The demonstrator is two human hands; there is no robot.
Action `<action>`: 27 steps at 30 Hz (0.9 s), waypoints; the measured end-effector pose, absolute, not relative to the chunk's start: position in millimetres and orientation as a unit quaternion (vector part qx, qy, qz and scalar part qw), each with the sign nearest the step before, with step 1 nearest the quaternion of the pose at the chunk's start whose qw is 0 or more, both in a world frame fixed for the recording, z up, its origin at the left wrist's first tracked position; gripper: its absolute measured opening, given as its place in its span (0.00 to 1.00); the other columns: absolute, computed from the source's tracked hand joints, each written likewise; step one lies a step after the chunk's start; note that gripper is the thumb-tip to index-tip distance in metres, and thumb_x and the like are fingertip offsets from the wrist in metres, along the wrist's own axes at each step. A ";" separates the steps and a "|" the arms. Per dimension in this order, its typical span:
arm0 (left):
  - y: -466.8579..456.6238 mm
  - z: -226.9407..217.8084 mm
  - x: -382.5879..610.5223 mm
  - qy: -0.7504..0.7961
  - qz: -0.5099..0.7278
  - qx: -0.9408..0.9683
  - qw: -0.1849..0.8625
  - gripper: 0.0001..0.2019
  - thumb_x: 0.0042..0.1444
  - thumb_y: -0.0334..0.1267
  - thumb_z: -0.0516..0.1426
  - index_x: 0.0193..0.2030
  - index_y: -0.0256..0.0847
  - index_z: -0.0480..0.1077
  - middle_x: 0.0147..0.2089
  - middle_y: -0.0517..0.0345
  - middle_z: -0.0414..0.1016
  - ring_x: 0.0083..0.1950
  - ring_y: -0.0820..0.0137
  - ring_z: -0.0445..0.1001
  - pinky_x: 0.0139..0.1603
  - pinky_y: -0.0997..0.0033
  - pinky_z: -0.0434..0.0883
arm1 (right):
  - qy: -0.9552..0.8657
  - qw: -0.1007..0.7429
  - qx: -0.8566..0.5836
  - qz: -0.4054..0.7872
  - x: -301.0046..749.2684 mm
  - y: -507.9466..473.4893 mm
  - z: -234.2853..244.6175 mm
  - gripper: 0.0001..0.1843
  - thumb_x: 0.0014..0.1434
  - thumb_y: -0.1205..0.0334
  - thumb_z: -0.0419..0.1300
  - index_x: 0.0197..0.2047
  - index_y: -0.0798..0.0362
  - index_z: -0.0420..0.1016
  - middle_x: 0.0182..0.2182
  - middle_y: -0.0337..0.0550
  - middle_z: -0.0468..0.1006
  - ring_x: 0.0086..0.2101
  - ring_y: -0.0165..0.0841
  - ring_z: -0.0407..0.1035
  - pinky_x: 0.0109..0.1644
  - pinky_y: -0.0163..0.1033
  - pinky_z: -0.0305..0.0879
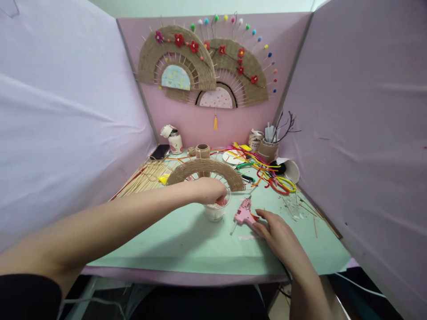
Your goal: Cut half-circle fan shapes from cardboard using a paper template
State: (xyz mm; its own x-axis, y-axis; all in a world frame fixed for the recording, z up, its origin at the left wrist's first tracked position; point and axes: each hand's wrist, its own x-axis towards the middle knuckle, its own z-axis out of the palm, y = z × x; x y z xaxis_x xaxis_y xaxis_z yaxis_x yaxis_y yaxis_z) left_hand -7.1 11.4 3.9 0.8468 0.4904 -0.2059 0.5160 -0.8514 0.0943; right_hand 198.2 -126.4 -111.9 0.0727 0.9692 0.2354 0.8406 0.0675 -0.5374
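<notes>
My left hand reaches down into a clear plastic cup of small pale bits, its fingertips bent together inside; what they pinch, if anything, is hidden. A pink hot glue gun points away from me just right of the cup, a glue stick jutting from its rear. Around its handle are the thumb and index finger of my right hand, low over the table. Behind the cup stands a fan-shaped arch wound with brown twine, partly covered by my left hand.
Bundled wooden sticks and a phone lie left. Twine spools stand behind the arch. Coloured pipe cleaners, a green-handled tool and a tipped white cup are at right. Two decorated fans hang on the back wall.
</notes>
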 end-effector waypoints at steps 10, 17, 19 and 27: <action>18.3 16.9 -27.8 0.292 0.082 0.907 0.292 0.07 0.49 0.29 0.59 0.36 0.39 0.75 0.33 0.57 0.78 0.35 0.70 0.75 0.36 0.73 0.67 | -0.677 0.294 -0.667 0.106 195.3 -129.1 -110.8 0.18 0.63 0.53 0.53 0.51 0.54 0.72 0.45 0.51 0.79 0.46 0.44 0.72 0.50 0.48 0.67; -1.8 10.1 -52.5 0.330 0.383 0.625 0.594 0.10 0.46 0.35 0.65 0.37 0.38 0.76 0.35 0.55 0.79 0.34 0.72 0.75 0.36 0.73 0.71 | -0.680 0.327 -0.654 0.059 191.2 -131.1 -102.3 0.19 0.66 0.52 0.50 0.52 0.54 0.71 0.47 0.51 0.77 0.48 0.42 0.71 0.51 0.46 0.66; -17.8 3.7 -61.7 0.332 0.452 0.530 0.636 0.09 0.44 0.35 0.67 0.34 0.37 0.76 0.32 0.56 0.77 0.31 0.76 0.73 0.34 0.76 0.70 | -0.680 0.316 -0.660 0.054 189.2 -131.9 -100.5 0.18 0.65 0.53 0.51 0.52 0.54 0.70 0.47 0.51 0.77 0.47 0.43 0.70 0.51 0.47 0.66; -77.4 -59.7 -104.4 0.333 0.513 0.284 0.738 0.12 0.44 0.38 0.69 0.27 0.35 0.72 0.25 0.63 0.62 0.24 0.83 0.58 0.24 0.84 0.64 | -0.666 0.188 -0.718 0.073 178.0 -125.8 -106.3 0.16 0.58 0.60 0.61 0.48 0.55 0.72 0.44 0.53 0.73 0.45 0.46 0.67 0.49 0.47 0.64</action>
State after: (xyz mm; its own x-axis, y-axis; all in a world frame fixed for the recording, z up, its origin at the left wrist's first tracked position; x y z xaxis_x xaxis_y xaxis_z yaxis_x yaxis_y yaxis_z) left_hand -104.4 -77.4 -59.7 0.2515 0.9468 -0.2007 -0.5692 0.3124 0.7605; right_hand 178.0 -125.8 -106.3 0.1025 0.9840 0.1454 0.9288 -0.0423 -0.3682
